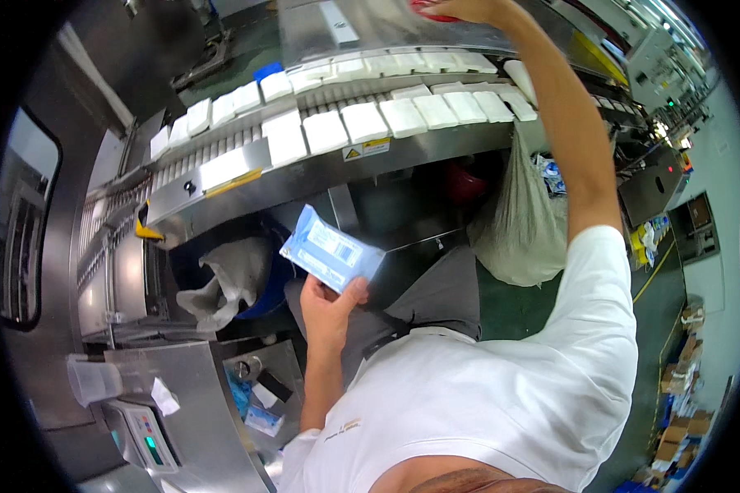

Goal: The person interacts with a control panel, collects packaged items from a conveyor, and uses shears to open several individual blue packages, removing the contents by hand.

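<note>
My left hand (329, 312) grips a light blue soft packet (333, 249) by its lower edge, in front of my lap. The packet is tilted, and a white printed label with a barcode faces up. Far across the conveyor, my right hand (473, 10) reaches to the top edge of the view. Its fingers are closed on a red object (436, 11), partly cut off, whose kind I cannot make out. Beneath that arm, white folded pads (403, 117) lie in rows along the roller conveyor (222, 144).
A blue bin (267, 283) with whitish sheeting stands under the conveyor. A pale sack (522, 222) hangs at the right. At lower left are a scale (144, 435), a clear plastic jug (93, 380) and a metal cabinet (181, 394). Cardboard boxes (674, 427) line the right wall.
</note>
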A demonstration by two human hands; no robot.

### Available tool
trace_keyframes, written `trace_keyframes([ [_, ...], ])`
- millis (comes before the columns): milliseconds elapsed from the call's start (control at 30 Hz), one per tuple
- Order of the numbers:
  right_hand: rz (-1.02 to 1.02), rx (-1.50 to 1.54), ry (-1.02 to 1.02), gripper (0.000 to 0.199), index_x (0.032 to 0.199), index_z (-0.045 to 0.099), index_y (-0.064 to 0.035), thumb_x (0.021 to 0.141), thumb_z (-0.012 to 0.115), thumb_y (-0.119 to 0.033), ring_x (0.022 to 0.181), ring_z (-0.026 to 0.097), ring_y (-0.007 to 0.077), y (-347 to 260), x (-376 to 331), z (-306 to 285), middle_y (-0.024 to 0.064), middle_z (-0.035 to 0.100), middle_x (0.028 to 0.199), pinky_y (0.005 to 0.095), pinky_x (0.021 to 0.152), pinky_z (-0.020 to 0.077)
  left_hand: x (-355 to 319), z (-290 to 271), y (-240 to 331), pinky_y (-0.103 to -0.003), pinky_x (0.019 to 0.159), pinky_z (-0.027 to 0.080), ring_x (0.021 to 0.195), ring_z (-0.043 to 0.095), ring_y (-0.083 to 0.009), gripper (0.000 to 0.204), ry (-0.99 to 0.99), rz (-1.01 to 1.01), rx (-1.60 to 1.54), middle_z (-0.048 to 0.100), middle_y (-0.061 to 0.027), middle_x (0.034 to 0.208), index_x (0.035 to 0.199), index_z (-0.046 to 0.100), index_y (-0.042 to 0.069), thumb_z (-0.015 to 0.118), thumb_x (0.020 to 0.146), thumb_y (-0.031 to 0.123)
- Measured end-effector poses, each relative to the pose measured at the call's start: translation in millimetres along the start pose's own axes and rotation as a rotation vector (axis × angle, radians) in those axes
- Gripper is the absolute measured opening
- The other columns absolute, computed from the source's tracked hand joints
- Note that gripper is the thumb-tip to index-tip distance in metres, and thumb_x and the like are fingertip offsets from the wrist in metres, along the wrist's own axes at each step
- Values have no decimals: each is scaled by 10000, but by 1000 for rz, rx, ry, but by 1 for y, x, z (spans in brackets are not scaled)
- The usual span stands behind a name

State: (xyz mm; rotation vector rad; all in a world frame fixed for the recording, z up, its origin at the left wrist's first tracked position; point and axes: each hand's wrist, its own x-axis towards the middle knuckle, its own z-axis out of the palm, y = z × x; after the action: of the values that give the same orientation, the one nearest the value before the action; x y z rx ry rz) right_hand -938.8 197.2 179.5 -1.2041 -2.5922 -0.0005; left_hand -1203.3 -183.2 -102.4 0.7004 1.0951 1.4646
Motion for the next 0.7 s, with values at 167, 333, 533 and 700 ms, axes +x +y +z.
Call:
trace_keyframes([
  [167, -97, -406, 117, 360, 1099, 705, -56, 842, 721, -308, 907, 714, 363, 80, 106, 75, 177, 735, 1003, 472, 787, 550, -3, 4, 3, -306, 683, 561, 761, 675, -159, 405, 8, 0, 19, 707, -90, 959, 1194, 591, -12, 806, 860, 72],
  [333, -310, -498, 685, 203, 1083, 712, -85, 918, 690, -202, 1099, 650, 294, -48, 19, 82, 116, 721, 1054, 420, 1015, 482, -1, -14, 9, -276, 654, 519, 719, 627, -130, 419, 35, 7, -56, 672, -59, 905, 1194, 588, 9, 830, 883, 151],
  [533, -692, 323, 86, 599, 1290, 596, -67, 798, 826, -319, 1175, 591, 337, -170, -144, 123, 157, 583, 1274, 441, 1012, 514, 14, -14, 17, -279, 659, 524, 735, 640, -124, 371, -38, -167, -258, 678, -54, 939, 1205, 582, 3, 783, 908, 96],
  [700, -768, 392, 78, 333, 1077, 664, -79, 784, 783, -184, 1025, 595, 266, -198, -190, 174, 82, 586, 1117, 351, 846, 565, 13, -10, 21, -285, 679, 516, 760, 625, -122, 350, -222, -321, -360, 668, -45, 951, 1219, 581, 18, 756, 930, 109],
])
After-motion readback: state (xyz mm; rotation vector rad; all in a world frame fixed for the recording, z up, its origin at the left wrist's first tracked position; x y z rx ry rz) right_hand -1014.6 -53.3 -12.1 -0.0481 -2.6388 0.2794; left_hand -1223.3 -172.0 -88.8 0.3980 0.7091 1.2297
